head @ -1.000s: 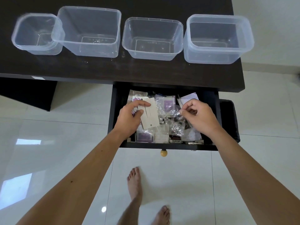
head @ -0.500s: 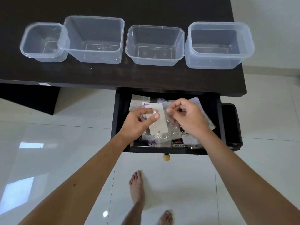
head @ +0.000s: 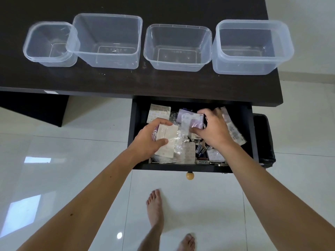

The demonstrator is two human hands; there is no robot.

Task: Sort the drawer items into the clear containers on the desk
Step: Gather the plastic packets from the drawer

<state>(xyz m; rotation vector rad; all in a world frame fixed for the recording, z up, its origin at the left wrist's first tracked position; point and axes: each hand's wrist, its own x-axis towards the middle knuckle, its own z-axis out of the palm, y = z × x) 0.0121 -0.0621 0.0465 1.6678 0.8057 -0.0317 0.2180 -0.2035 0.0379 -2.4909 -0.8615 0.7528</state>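
Our right hand [head: 211, 130] has dropped into the drawer [head: 243, 134] w/ fingers curled on purple packets [head: 192, 119]; left hand [head: 150, 140] still pinches white cards [head: 167, 134]. Containers [head: 107, 40] above: nothing sorted yet.

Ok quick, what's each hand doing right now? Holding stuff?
Left hand: grips a pale card packet in the drawer.
Right hand: fingers curled around a purple packet.

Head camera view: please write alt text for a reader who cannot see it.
Both hands reach into an open drawer of small packets: the left hand grips a white card, the right hand grasps a purple packet. Four empty clear containers stand in a row on the dark desk.
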